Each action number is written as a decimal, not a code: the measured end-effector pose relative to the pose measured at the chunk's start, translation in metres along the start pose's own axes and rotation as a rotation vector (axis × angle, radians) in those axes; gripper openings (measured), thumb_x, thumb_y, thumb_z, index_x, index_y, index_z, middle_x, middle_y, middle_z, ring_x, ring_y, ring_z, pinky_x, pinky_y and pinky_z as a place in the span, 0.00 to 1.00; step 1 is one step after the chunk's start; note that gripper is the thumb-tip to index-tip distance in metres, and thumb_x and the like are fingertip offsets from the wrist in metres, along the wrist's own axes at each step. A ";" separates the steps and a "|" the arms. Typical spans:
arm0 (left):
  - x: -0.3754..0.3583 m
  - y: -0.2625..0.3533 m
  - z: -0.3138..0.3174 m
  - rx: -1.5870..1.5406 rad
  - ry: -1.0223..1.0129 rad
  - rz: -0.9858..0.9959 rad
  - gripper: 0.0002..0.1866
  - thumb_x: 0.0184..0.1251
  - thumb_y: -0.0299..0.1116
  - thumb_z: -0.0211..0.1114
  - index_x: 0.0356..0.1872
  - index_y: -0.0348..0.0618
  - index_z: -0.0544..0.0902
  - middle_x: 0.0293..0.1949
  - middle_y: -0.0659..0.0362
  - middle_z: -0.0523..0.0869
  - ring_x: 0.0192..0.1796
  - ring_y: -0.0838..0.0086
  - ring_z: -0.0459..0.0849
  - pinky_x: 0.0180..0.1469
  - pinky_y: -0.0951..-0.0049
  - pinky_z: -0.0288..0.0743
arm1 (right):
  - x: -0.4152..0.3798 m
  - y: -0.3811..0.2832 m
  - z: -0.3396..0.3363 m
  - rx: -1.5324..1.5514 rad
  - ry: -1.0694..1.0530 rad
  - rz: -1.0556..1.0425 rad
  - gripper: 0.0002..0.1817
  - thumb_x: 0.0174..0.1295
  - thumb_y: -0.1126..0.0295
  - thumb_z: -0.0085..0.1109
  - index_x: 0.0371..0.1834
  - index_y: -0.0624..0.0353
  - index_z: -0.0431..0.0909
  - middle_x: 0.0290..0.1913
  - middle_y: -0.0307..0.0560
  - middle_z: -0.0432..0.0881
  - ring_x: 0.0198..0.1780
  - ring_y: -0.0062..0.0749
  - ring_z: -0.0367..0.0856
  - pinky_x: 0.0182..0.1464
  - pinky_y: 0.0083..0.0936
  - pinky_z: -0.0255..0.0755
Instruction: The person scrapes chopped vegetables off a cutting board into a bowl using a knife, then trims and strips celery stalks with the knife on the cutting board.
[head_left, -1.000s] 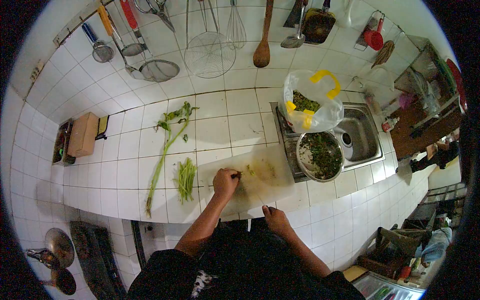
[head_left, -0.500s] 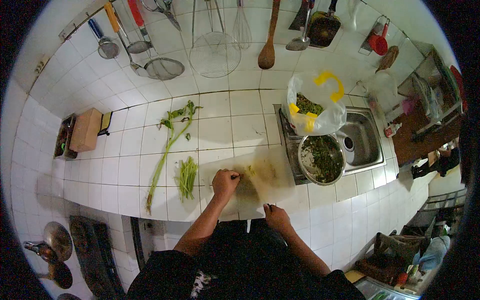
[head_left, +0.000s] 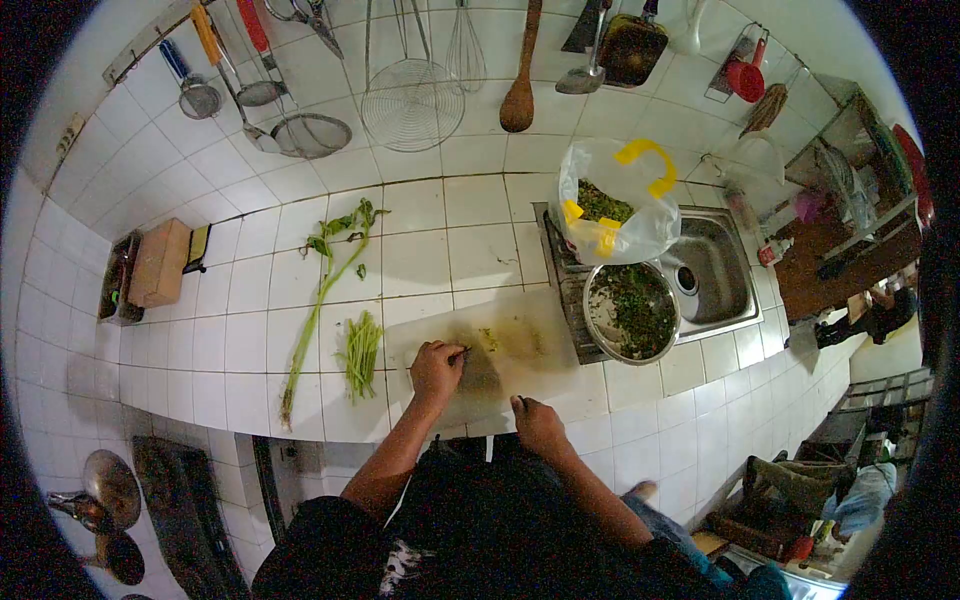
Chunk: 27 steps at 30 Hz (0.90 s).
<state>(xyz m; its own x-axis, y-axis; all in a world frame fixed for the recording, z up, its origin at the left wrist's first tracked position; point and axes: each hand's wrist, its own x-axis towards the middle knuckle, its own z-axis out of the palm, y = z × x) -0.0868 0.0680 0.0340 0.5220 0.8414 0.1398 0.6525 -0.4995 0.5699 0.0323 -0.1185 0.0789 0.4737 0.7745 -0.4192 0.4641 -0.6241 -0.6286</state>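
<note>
My left hand [head_left: 437,368] is pinched over the left part of a pale cutting board [head_left: 560,350]; what its fingertips hold is too small to make out. At the board's front edge, my right hand [head_left: 540,424] is closed round the dark handle of a knife [head_left: 518,402], whose blade is hard to see. Small green bits [head_left: 489,340] lie on the board between the hands. Left of the board is a bunch of cut green stems [head_left: 361,355], and beyond it a long leafy stalk [head_left: 325,290] with roots.
A steel bowl of chopped greens [head_left: 640,312] and a plastic bag [head_left: 650,235] stand beside the sink [head_left: 735,285]. Utensils hang on the wall, including a wooden spoon [head_left: 517,105]. A brown box [head_left: 160,262] sits far left. Another person's foot [head_left: 643,490] shows lower right; a person [head_left: 882,318] is farther off.
The whole view has shifted slightly, moving the counter items left in the frame. Another person's foot and leg have come into view behind my right arm. Both hands keep nearly the same pose.
</note>
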 end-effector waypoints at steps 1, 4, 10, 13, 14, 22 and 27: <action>0.001 0.002 -0.002 -0.038 -0.027 -0.021 0.07 0.51 0.33 0.70 0.33 0.49 0.87 0.35 0.59 0.85 0.42 0.62 0.81 0.44 0.62 0.77 | -0.003 -0.001 -0.006 0.003 0.021 0.043 0.27 0.72 0.51 0.38 0.36 0.68 0.76 0.36 0.72 0.78 0.43 0.69 0.75 0.46 0.54 0.69; 0.001 0.005 -0.007 -0.082 -0.027 -0.026 0.06 0.52 0.32 0.70 0.32 0.49 0.87 0.33 0.59 0.85 0.41 0.62 0.81 0.42 0.63 0.77 | -0.003 0.018 -0.015 -0.009 0.061 0.029 0.28 0.72 0.51 0.38 0.36 0.68 0.76 0.36 0.72 0.78 0.43 0.69 0.75 0.45 0.54 0.69; -0.001 0.002 -0.002 -0.073 0.012 0.018 0.06 0.52 0.33 0.69 0.31 0.50 0.87 0.31 0.60 0.85 0.40 0.63 0.82 0.41 0.63 0.77 | -0.003 0.037 -0.020 -0.068 0.038 0.027 0.25 0.73 0.55 0.35 0.38 0.66 0.76 0.37 0.67 0.80 0.41 0.68 0.76 0.44 0.53 0.71; 0.001 0.005 -0.002 -0.043 0.035 0.040 0.06 0.51 0.34 0.69 0.32 0.50 0.87 0.31 0.60 0.85 0.40 0.63 0.82 0.41 0.63 0.77 | -0.004 0.029 -0.009 0.087 0.116 0.011 0.31 0.72 0.49 0.39 0.32 0.71 0.76 0.34 0.73 0.78 0.42 0.70 0.76 0.43 0.49 0.70; 0.001 0.007 -0.002 -0.016 0.045 0.051 0.06 0.51 0.34 0.69 0.32 0.50 0.87 0.31 0.60 0.85 0.40 0.63 0.82 0.41 0.63 0.77 | -0.002 0.025 -0.005 0.074 0.082 0.049 0.31 0.72 0.48 0.39 0.32 0.70 0.77 0.34 0.73 0.78 0.42 0.70 0.76 0.43 0.48 0.70; 0.017 0.022 0.011 -0.032 0.015 0.088 0.07 0.51 0.35 0.70 0.32 0.51 0.87 0.31 0.61 0.85 0.39 0.64 0.82 0.40 0.63 0.77 | 0.004 0.038 -0.018 0.018 0.146 0.019 0.28 0.73 0.50 0.36 0.33 0.66 0.76 0.34 0.70 0.79 0.41 0.68 0.76 0.43 0.54 0.70; 0.017 0.023 0.015 -0.016 -0.047 0.012 0.09 0.53 0.38 0.68 0.36 0.53 0.88 0.36 0.58 0.86 0.42 0.62 0.82 0.46 0.61 0.76 | -0.008 0.033 -0.016 0.068 0.087 0.018 0.31 0.72 0.49 0.37 0.33 0.71 0.76 0.37 0.73 0.78 0.45 0.68 0.76 0.47 0.49 0.69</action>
<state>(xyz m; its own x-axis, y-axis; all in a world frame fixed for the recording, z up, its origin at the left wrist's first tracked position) -0.0551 0.0679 0.0372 0.5553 0.8244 0.1092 0.6371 -0.5061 0.5814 0.0556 -0.1470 0.0723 0.5457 0.7498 -0.3742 0.4043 -0.6267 -0.6662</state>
